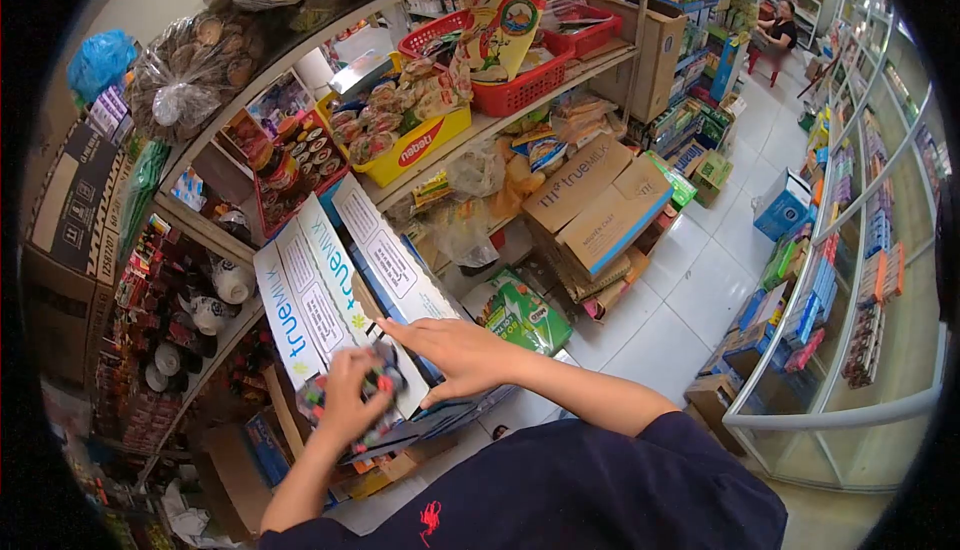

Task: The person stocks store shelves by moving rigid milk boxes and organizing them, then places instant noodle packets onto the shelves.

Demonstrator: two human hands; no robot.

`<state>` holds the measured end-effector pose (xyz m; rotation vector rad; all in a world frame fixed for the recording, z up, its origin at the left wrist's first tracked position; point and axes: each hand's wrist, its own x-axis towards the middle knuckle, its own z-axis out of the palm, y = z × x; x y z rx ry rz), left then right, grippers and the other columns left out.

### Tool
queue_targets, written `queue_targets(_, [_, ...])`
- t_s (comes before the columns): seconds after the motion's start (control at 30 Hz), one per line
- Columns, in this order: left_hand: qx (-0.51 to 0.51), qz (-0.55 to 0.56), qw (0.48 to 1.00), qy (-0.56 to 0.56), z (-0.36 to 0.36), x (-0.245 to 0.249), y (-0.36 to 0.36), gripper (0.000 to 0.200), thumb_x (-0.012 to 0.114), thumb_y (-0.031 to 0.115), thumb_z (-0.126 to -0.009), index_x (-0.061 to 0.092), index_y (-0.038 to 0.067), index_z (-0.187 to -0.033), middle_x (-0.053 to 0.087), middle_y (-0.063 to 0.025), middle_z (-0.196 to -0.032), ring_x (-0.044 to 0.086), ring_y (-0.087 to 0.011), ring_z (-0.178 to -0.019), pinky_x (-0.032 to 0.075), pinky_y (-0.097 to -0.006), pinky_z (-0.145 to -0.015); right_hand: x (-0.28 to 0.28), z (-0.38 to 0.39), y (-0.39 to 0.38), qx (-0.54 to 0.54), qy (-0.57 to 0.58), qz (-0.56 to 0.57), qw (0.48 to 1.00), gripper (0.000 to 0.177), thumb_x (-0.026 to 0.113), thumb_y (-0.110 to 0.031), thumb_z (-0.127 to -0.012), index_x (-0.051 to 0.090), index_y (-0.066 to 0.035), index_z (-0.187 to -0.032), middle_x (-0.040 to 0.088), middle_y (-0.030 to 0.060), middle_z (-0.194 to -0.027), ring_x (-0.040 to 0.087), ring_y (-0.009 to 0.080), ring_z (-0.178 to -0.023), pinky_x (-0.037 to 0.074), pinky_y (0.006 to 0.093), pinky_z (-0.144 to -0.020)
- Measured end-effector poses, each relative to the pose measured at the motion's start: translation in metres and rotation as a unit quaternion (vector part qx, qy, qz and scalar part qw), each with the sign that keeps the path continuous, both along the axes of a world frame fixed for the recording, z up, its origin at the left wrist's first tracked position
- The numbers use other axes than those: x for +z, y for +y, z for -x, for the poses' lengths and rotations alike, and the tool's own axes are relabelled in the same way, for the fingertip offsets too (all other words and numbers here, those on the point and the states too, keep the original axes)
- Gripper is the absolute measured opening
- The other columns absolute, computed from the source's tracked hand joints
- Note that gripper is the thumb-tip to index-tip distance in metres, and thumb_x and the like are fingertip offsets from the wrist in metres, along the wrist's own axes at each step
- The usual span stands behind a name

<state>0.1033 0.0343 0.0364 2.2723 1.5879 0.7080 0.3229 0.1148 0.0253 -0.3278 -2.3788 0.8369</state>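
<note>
Shop aisle (705, 275), carton (310, 290) and bundle (383, 432) beneath hands (465, 353)

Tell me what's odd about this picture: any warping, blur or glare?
Head view: the lens bows the glass display case and leaves dark, rounded corners; head view: the left hand and the colourful item at it look smeared, probably by movement, while the right hand looks crisper; head view: the clear plastic bag at upper left glints.
</note>
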Motion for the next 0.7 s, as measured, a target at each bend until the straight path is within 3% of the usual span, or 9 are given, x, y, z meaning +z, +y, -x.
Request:
queue_targets(0.1, [-0.06, 0.005, 0.998, -0.004, -0.013, 0.006, -0.02, 0.037, 0.065, 0.018, -0.06, 0.052, 0.005, -0.092, 0.045, -0.0131, -0.09, 0.043, -0.0301, -0.085, 0.035, -0.0381, -0.075, 0.006, -0.001, -0.001, -0.003, -0.018, 0.015, 1.0, 0.105, 0.075, -0.026, -0.055, 0.012, -0.001, -0.136, 0.037, 0.0181, -0.131, 0.045, 0.0315, -0.108, 0.038, 0.0372, -0.089])
queue_targets(0.43, [-0.057, 0.003, 0.998, 0.002, -0.02, 0.006, -0.011, 0.037, 0.065, 0.016, -0.059, 0.051, 0.005, -0.092, 0.045, -0.0138, -0.091, 0.043, -0.0305, -0.087, 0.036, -0.0383, -0.076, 0.0, -0.001, -0.001, -0.01, 0.003, 0.002, 1.0, 0.103, 0.075, -0.023, -0.054, 0.016, -0.001, -0.135, 0.041, 0.0195, -0.127, 0.047, 0.0316, -0.105, 0.04, 0.0376, -0.086])
queue_targets(0.67, [0.032, -0.023, 0.999, -0.001, -0.006, 0.003, 0.044, 0.034, 0.061, 0.012, -0.063, 0.049, 0.001, -0.093, 0.045, -0.0141, -0.091, 0.044, -0.0299, -0.088, 0.035, -0.0356, -0.08, 0.0, -0.001, -0.001, -0.016, -0.014, 0.014, 1.0, 0.099, 0.075, -0.028, -0.056, 0.02, -0.001, -0.134, 0.047, 0.0174, -0.121, 0.047, 0.0305, -0.108, 0.04, 0.0371, -0.088])
queue_targets(0.7, [0.042, -0.026, 0.999, -0.018, -0.004, 0.003, 0.054, 0.033, 0.06, 0.012, -0.063, 0.049, 0.0, -0.092, 0.045, -0.014, -0.09, 0.044, -0.0298, -0.088, 0.035, -0.0353, -0.08, -0.003, 0.001, 0.0, -0.016, -0.019, 0.001, 1.0, 0.1, 0.075, -0.028, -0.056, 0.018, -0.001, -0.134, 0.042, 0.0178, -0.126, 0.047, 0.0305, -0.108, 0.04, 0.0371, -0.088])
